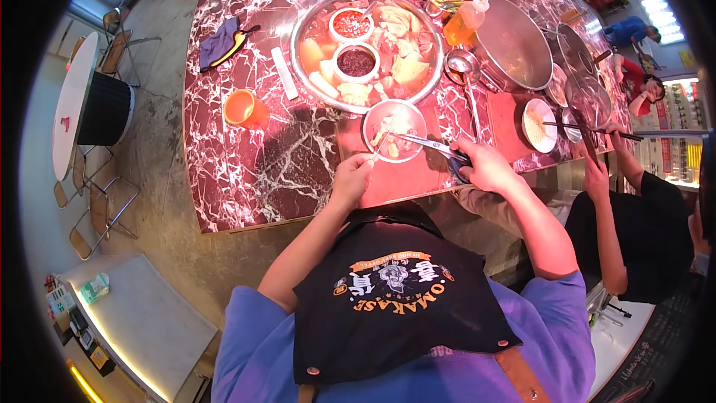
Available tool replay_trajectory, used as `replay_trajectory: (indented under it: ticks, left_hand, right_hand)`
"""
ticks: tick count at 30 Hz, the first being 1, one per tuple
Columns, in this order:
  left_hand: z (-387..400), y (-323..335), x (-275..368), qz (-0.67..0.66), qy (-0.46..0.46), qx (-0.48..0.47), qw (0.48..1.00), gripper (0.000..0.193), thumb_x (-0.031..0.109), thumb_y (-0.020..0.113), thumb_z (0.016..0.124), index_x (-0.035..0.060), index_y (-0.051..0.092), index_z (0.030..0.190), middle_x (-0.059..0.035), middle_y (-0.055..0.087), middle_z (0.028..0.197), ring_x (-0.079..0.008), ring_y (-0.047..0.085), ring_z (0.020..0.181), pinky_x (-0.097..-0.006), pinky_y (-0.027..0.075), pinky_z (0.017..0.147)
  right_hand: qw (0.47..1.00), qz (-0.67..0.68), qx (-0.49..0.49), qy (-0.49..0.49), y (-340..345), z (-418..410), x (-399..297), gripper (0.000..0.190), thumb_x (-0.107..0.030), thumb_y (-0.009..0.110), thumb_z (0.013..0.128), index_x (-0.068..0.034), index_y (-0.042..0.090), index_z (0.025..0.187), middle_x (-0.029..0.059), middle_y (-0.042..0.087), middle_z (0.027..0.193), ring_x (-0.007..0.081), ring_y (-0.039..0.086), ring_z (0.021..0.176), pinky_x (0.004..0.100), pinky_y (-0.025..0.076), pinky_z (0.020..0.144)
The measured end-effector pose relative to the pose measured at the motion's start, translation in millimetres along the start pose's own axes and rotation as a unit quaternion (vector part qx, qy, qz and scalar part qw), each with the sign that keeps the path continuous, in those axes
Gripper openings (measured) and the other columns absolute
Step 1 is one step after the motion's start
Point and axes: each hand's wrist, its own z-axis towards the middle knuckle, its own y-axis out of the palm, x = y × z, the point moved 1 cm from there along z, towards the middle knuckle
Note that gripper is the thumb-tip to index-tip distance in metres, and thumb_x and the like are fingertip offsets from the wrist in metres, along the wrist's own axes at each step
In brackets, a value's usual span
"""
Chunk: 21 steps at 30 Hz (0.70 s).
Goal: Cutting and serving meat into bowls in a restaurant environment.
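A white bowl [415,113] with cut pieces of food [390,129] stands on a red placemat [398,182] at the table's near edge. In my right hand [488,167] is a pair of scissors [429,142], its dark handles in my grip and its metal blades reaching over the bowl. The blade tips are among the food. My left hand [352,176] pinches a thin stick [377,148] at the bowl's near left rim; its far end is lost in the food. Behind the bowl lies a large round metal tray [296,64] of food, with a red sauce cup [351,23] and a dark sauce cup [356,61].
An orange cup [246,109] and a purple-and-yellow cloth item [224,45] are on the left. To the right are a ladle [467,70], a large metal pot [514,42] and an oil-coloured squeeze bottle [464,22]. A co-worker's hand [615,137] works with chopsticks [593,130] close by on the right.
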Motion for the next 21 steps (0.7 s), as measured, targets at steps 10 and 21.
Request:
replay_trajectory:
  ticks: [10,21]
  left_hand:
    - [-15,-6,4,-0.050,0.001,-0.010,0.999,0.019,0.014,0.054,0.098,0.0036,0.066,0.107,0.0032,0.051,0.065,-0.0048,0.042,0.051,-0.0212,0.032,0.046]
    - [-9,-2,-21,0.170,0.186,0.017,0.968,0.019,0.007,0.058,0.095,-0.0027,0.065,0.111,-0.0040,0.067,0.084,-0.0082,0.059,0.073,-0.0236,0.048,0.066]
  right_hand:
    - [0.990,-0.082,-0.016,0.114,-4,-40,-45,0.061,-0.030,0.071,0.073,-0.010,0.048,0.127,0.0199,0.065,0.110,0.0363,0.063,0.103,0.0462,0.049,0.088]
    - [0.998,-0.004,0.005,0.070,18,-9,-30,0.053,-0.022,0.071,0.074,-0.006,0.052,0.121,0.0224,0.067,0.100,0.0395,0.065,0.097,0.0461,0.050,0.083]
